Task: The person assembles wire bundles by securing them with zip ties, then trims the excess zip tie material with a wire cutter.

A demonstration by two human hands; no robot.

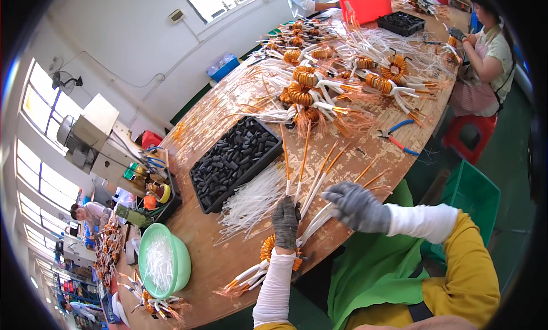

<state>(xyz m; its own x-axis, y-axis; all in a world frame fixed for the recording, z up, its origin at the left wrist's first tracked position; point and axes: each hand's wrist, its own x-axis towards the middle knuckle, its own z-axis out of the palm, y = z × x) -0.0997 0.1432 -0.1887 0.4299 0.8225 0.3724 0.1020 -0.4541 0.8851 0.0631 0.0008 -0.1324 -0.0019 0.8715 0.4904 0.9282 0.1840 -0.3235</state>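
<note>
At the table's near edge lies a copper-wound ring coil (267, 248), its leads in white sleeves with orange copper ends. My left hand (285, 220), in a grey glove, is closed around white-sleeved leads (311, 194) just above the coil. To its right, my right hand (359, 207), also grey-gloved, is closed with fingers curled beside the lead bundle. What its fingertips pinch is too small to make out. Beyond my hands, loose white cable ties (251, 201) lie next to a black tray (213, 208) of small black sleeves (234, 159).
Several finished-looking coils (302, 93) are heaped farther back. Red-and-blue cutters (399, 137) lie at the right edge. A green bowl (184, 256) of white ties stands left; a green crate (474, 187) is right. A co-worker (485, 62) sits at the far right.
</note>
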